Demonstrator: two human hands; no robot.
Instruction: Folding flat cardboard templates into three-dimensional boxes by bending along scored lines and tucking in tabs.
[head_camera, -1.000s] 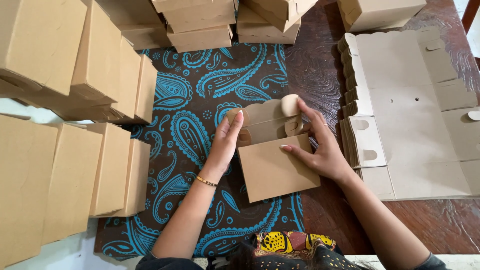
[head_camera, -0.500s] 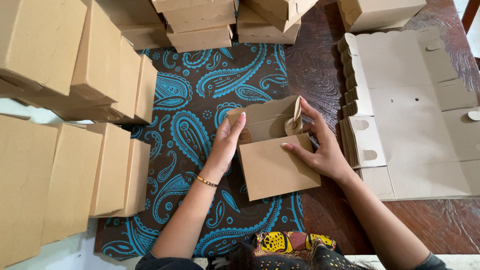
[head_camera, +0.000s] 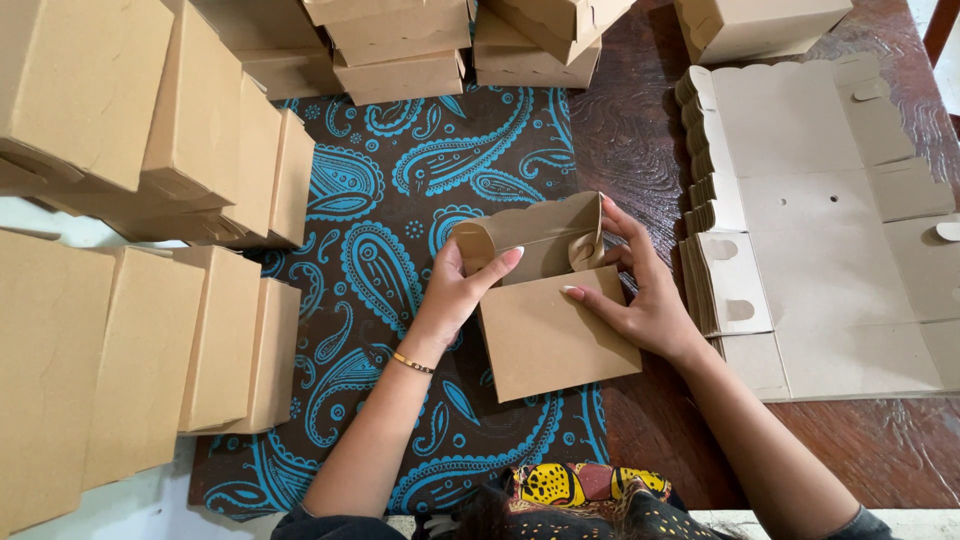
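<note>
table (head_camera: 700, 140): dark wood, carries all | patterned cloth (head_camera: 390, 210): under box | flat blanks stack (head_camera: 830, 250): right of box | half-folded box (head_camera: 550, 310): centre, long axis diagonal, between hands | left hand (head_camera: 455, 290), right hand (head_camera: 640, 290): apart, gripping box sides; rounded flap now tucked lower than earlier.

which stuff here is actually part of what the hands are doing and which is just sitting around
In hand:
- half-folded cardboard box
- left hand steadying its side
- right hand at its flap
- stack of flat box blanks, close by the right hand

Lying about:
- folded boxes at left
- folded boxes along the top
- blue paisley cloth
- wooden table
</note>
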